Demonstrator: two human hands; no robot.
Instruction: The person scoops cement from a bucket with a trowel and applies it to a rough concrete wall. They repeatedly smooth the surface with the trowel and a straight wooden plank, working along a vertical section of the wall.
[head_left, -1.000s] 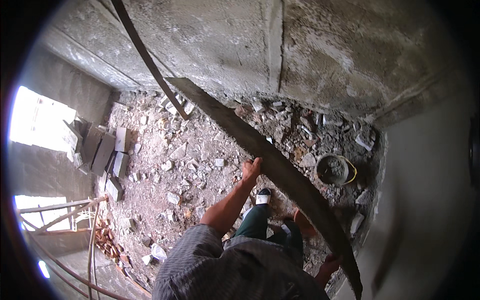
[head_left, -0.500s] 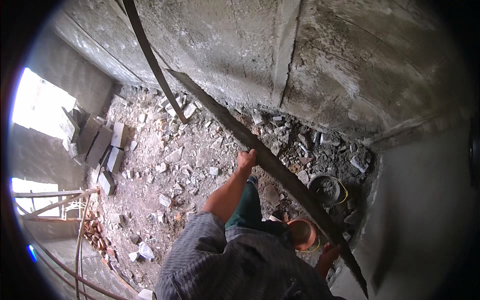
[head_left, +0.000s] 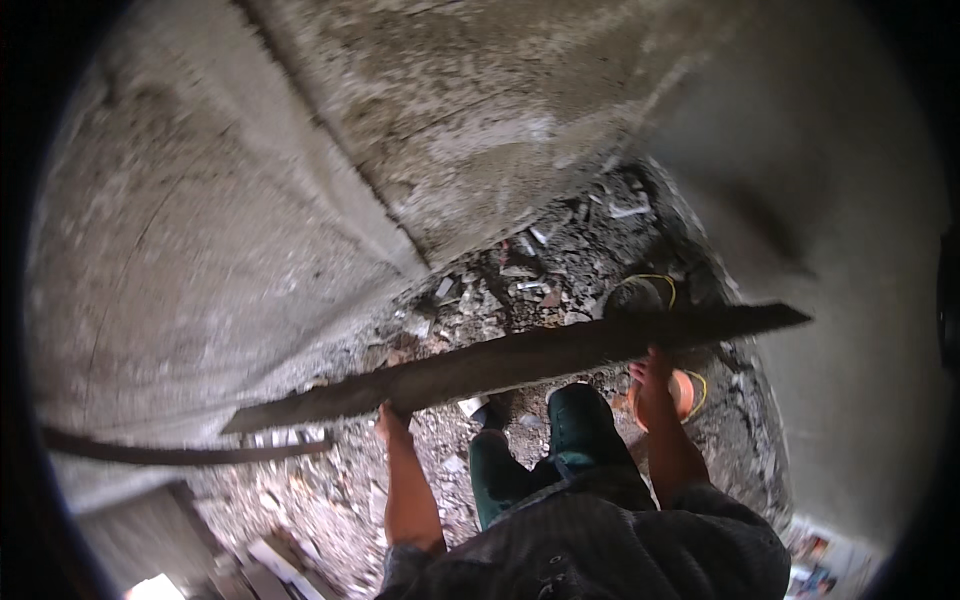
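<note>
A long, flat, dark grey-brown board with rough edges (head_left: 520, 362) is held crosswise in front of the body, above the rubble-strewn floor (head_left: 330, 510), its right end lying higher in the view than its left. Its near edge is grasped by the bare left hand (head_left: 393, 420) left of the board's middle; the grip is closed on the board, with the fingers partly hidden by it. The same edge is held by the bare right hand (head_left: 652, 370) nearer the right end, the grip likewise closed there, though how far the fingers reach beneath cannot be told. Just beside the right forearm, a round orange bucket with a yellow handle (head_left: 683, 393) is partly covered by the arm. Beyond the board, a round dark bucket with a yellow handle (head_left: 636, 296) is partly hidden by it. Near the board's left end, a narrow dark strip (head_left: 200, 454) is seen. The space is bounded by a rough, stained grey-brown wall (head_left: 230, 270) ahead and a smooth grey wall (head_left: 850, 330) on the right. Dark green trousers (head_left: 582, 425) are worn below.
</note>
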